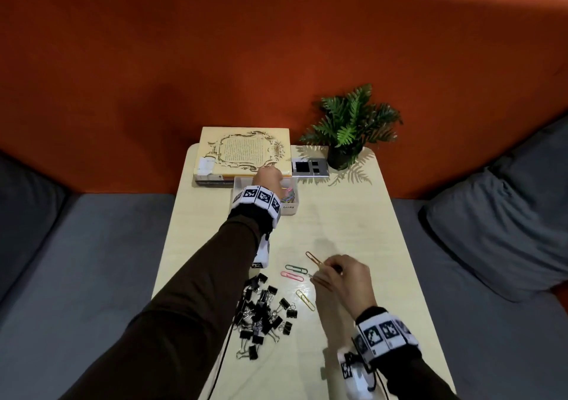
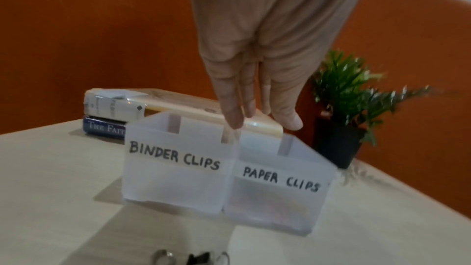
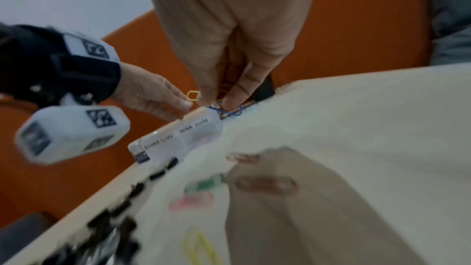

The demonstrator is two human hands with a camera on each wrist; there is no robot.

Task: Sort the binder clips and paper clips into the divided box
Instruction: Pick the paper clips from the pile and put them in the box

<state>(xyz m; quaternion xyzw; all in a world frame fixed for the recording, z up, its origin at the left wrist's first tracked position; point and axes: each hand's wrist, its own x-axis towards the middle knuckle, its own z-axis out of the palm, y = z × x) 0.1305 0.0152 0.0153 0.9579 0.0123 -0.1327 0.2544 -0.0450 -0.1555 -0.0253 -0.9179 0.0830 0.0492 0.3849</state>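
A translucent divided box (image 2: pixel 178 178) bears the labels BINDER CLIPS on its left half and PAPER CLIPS on its right. Coloured paper clips (image 1: pixel 290 198) lie in the right half. My left hand (image 1: pixel 268 177) hovers over the box (image 1: pixel 235 190) with straight fingers (image 2: pixel 235 116) above the divider, holding nothing. Nearer me, my right hand (image 1: pixel 319 272) pinches a few paper clips (image 3: pixel 229 111) just above the table. Loose orange (image 1: pixel 313 257), green (image 1: pixel 296 268), pink (image 1: pixel 292 276) and yellow (image 1: pixel 305 299) paper clips lie beside it. A pile of black binder clips (image 1: pixel 264 310) sits at the left.
A stack of books (image 1: pixel 244 150) lies right behind the box, with a small grey device (image 1: pixel 310 167) and a potted plant (image 1: pixel 347 132) to its right. The narrow pale table (image 1: pixel 353 230) stands between grey sofa cushions, with an orange backrest beyond.
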